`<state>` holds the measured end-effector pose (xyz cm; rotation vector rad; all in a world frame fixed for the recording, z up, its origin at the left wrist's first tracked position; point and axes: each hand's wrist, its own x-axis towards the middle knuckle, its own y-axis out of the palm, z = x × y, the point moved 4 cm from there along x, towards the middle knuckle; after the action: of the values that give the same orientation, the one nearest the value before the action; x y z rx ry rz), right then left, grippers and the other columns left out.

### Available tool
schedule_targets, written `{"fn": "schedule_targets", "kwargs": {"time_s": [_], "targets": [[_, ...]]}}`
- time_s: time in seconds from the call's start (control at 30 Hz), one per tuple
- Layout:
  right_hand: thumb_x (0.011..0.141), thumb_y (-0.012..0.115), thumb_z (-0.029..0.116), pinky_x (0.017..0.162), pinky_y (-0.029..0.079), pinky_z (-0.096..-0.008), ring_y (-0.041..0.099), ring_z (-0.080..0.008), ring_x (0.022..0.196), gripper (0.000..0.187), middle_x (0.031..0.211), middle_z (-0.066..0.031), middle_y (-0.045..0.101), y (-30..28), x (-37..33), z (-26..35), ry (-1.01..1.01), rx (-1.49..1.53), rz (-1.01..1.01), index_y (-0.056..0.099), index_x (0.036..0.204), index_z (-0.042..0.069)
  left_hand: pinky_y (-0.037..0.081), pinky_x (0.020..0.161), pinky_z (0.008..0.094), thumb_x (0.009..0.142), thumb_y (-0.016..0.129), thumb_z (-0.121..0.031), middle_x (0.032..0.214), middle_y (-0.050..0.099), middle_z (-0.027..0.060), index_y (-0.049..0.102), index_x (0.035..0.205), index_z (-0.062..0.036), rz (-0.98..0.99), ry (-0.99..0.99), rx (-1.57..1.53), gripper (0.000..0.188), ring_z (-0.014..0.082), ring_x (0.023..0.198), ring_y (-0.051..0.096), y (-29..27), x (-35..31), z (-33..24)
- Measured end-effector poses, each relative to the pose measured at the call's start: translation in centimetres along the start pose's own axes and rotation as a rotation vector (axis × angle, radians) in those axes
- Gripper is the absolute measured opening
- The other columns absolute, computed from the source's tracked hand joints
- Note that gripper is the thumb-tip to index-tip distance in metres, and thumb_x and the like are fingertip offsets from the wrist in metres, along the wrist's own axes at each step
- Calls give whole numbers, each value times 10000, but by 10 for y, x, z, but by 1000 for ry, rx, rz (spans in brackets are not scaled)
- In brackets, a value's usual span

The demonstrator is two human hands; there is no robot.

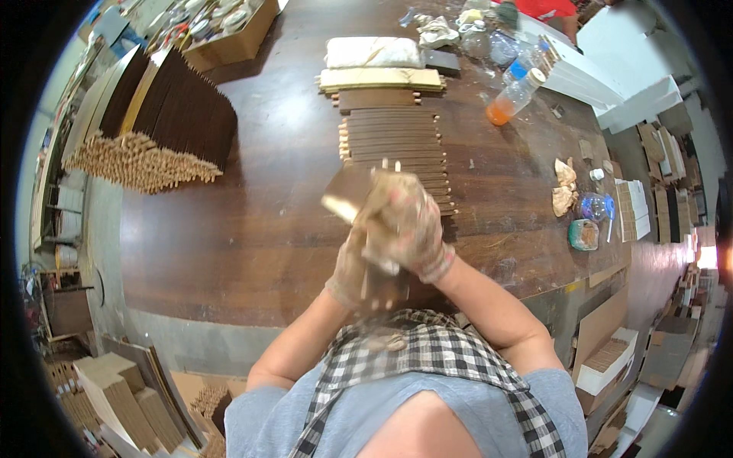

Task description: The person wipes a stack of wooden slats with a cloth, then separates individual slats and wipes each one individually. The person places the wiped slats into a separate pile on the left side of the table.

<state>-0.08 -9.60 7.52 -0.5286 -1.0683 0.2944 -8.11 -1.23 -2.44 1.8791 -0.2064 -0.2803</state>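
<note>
In front of my chest, both hands wear light, stained work gloves and are blurred by motion. My left hand [353, 263] closes round dark brown wooden slats [382, 286], lower and nearer my body. Above it, my right hand [412, 221] wraps over the same bundle; its fingertips are smeared. A short brown piece with a pale end [347, 189] sticks out to the left of the right hand. Pale dowel tips show just above the knuckles. Just beyond my hands, a row of dark slats with dowel ends [393, 137] lies side by side on the brown table [229, 252].
A tall stack of dark doweled slats [179, 107] stands at left, a cardboard box of odds and ends [229, 38] behind it. White wrapped bundle [374, 53] lies beyond the row. At right are a bottle with orange liquid [515, 98], crumpled gloves [564, 187] and a cut plastic container [584, 234].
</note>
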Motion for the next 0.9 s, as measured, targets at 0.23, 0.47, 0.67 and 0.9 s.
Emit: {"fn": "schedule_targets", "kwargs": {"time_s": [0.23, 0.47, 0.67, 0.9], "targets": [[876, 746, 201, 809, 637, -339, 674, -252, 980, 518, 1130, -114, 610, -36, 32, -121, 264, -216, -207, 498, 1307, 55, 593, 842, 410, 1066, 290, -563, 1199, 642, 135, 475, 1418, -39, -136, -114, 67, 658, 264, 976, 672, 54, -10, -11], [846, 756, 400, 746, 579, -370, 673, -263, 907, 535, 1122, -128, 650, -15, 14, 19, 24, 208, -3, 592, 1235, 71, 482, 1056, 408, 1038, 493, -445, 1437, 505, 114, 481, 1433, -77, 84, 131, 202, 540, 236, 1281, 521, 5, 9, -29], [899, 733, 255, 693, 597, -299, 684, -197, 907, 460, 1056, -119, 634, -20, -5, -52, 313, 181, -181, 509, 1249, 59, 578, 914, 421, 1039, 370, -587, 1353, 584, 141, 471, 1448, -63, -107, -81, 75, 673, 266, 1129, 644, 22, -4, -30], [753, 850, 169, 801, 613, -364, 697, -239, 988, 642, 1116, -127, 677, -32, -2, 6, 203, 328, 174, 572, 1315, 30, 569, 945, 416, 1045, 361, -574, 1345, 596, 136, 483, 1439, -70, -309, 127, 4, 652, 252, 1142, 643, 38, 1, -52]]}}
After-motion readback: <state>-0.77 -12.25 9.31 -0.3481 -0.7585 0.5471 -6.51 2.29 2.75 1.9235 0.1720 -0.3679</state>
